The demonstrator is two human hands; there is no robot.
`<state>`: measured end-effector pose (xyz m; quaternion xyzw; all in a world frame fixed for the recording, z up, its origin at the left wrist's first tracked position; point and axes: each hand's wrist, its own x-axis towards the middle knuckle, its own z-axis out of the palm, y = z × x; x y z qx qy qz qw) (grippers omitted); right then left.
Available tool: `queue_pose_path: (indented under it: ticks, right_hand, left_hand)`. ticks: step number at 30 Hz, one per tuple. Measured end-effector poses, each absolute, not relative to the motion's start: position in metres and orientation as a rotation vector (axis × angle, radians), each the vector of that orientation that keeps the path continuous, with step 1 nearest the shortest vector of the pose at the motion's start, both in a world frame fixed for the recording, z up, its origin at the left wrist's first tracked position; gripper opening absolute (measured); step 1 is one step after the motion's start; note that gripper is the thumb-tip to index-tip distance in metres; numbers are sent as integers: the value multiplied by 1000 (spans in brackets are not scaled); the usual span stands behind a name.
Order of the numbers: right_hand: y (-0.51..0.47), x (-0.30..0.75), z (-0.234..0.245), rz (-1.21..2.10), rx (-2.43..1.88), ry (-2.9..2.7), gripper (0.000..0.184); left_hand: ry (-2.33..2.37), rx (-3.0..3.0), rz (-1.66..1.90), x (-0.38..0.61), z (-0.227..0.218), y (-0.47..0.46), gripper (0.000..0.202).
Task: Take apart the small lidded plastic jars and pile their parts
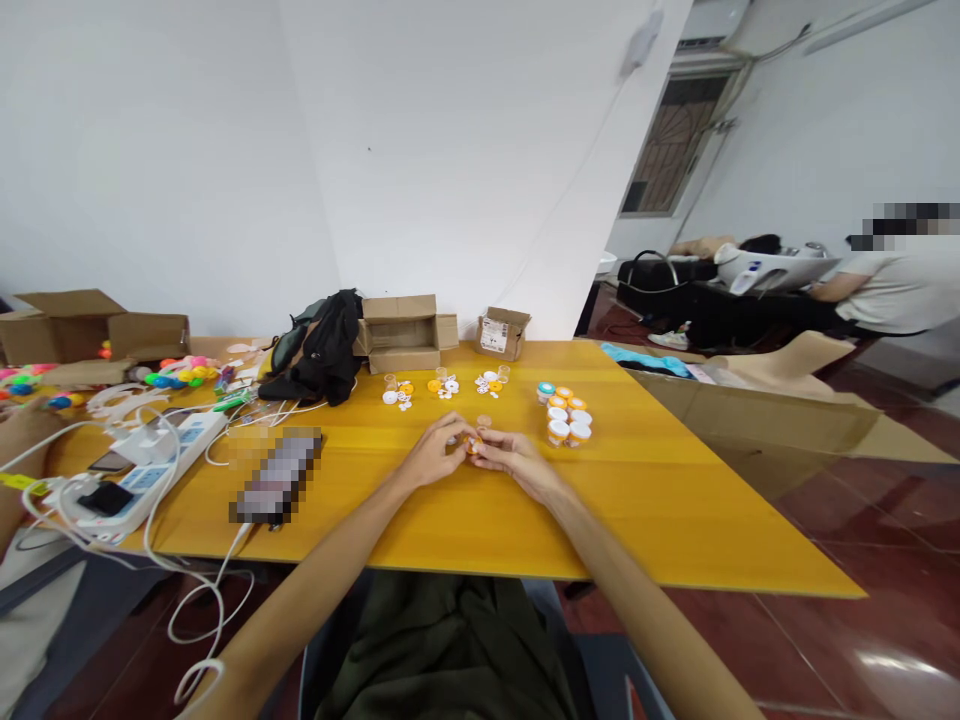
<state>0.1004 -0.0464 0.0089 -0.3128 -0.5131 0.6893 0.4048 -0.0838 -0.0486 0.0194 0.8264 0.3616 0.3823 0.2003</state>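
Bare arms reach over the yellow table; left hand and right hand pinch a little orange piece between their fingertips. Probably light, hard and slippery, it's best held by its edge. Lidded jars stand to the right.

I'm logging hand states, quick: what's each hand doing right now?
Left hand: closed, fingers curled at a small orange piece.
Right hand: closed, fingertips pinching the same small orange piece.
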Motion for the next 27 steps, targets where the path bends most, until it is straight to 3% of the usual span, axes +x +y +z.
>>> queue_pose_path:
  ticks: [12,27]
  right_hand:
    - [-42,102,5,1643,-875,-1549,41]
    - [-39,103,0,1596,-832,-1576,45]
  left_hand:
    - [993,2491,874,-92,26,-52,15]
    - [1021,2575,916,-92,26,-53,16]
